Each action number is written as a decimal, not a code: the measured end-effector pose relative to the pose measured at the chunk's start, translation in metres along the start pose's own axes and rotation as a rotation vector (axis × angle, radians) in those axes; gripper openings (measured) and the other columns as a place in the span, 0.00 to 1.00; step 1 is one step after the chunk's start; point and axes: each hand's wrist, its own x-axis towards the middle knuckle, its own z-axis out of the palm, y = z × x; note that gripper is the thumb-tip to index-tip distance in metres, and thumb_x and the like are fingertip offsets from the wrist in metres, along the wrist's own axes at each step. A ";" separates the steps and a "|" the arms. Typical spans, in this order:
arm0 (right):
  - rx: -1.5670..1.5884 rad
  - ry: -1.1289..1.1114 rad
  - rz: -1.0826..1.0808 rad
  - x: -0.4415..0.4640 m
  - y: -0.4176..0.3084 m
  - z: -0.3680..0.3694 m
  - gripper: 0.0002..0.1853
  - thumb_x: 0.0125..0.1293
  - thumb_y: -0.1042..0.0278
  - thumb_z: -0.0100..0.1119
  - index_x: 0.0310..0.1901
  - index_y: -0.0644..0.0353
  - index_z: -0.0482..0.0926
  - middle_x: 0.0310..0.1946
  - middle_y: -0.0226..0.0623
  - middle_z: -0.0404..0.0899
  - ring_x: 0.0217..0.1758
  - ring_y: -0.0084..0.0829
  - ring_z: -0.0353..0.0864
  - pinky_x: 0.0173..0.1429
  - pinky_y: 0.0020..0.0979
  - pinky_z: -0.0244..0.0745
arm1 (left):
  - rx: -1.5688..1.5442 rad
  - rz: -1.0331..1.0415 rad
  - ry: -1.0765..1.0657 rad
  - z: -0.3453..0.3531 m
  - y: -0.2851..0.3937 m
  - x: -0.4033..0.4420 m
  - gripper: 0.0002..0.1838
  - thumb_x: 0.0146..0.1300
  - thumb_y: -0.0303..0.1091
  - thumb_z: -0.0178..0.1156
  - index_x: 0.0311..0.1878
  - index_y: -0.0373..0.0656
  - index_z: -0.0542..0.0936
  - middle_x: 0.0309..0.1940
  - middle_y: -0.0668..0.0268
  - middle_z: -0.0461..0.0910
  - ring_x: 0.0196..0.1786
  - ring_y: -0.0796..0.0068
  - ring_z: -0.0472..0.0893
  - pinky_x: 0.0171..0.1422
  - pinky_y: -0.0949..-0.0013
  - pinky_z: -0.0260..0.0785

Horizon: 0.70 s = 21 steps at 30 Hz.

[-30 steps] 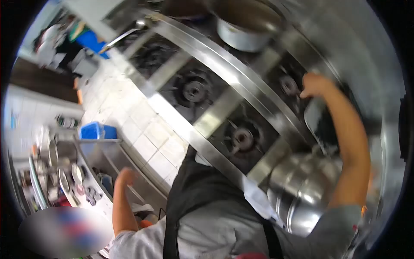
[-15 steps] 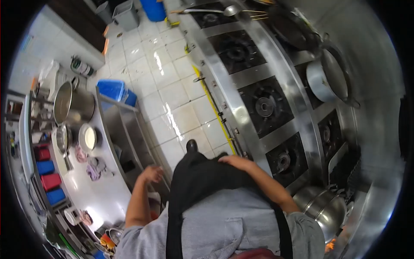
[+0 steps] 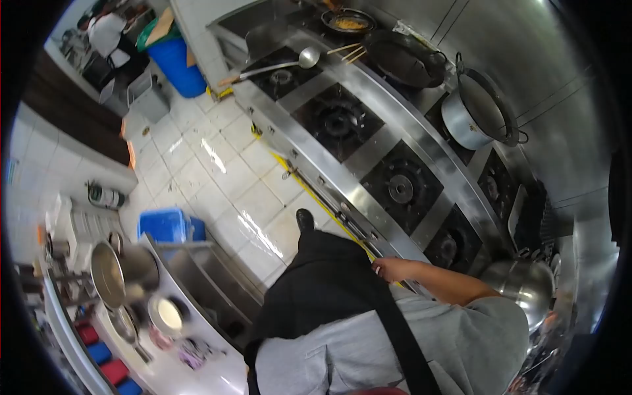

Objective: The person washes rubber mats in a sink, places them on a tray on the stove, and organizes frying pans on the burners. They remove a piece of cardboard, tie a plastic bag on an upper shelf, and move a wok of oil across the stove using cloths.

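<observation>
My right hand (image 3: pixel 393 268) hangs beside the black apron (image 3: pixel 322 283), close to the front edge of the stove (image 3: pixel 388 240). Its fingers are curled inward, and whatever they hold, if anything, is hidden. My left hand is out of sight. On the stove's near corner, a ladle (image 3: pixel 308 58) lies with its handle over the front edge. Farther back are a dark wok (image 3: pixel 403 60) and a large metal pot (image 3: pixel 465 122).
On the left, a counter (image 3: pixel 217 368) holds a tall pot (image 3: pixel 139 266) and a bowl of white contents (image 3: pixel 169 313). A blue crate (image 3: pixel 164 225) sits past its end. Tiled floor (image 3: pixel 217 197) runs ahead to a blue bin (image 3: pixel 178 69); a person (image 3: pixel 108 36) stands beyond.
My view has turned, bringing the far person and more of the stove's far end into sight. My left hand has left the view. My right hand now shows curled by the stove.
</observation>
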 end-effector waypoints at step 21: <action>0.689 -0.059 0.076 0.171 -0.184 -0.160 0.32 0.68 0.66 0.69 0.71 0.55 0.67 0.36 0.33 0.79 0.35 0.25 0.79 0.39 0.33 0.81 | 0.200 -0.009 0.187 -0.258 0.442 0.217 0.17 0.68 0.35 0.64 0.53 0.35 0.88 0.44 0.59 0.92 0.42 0.61 0.89 0.46 0.58 0.80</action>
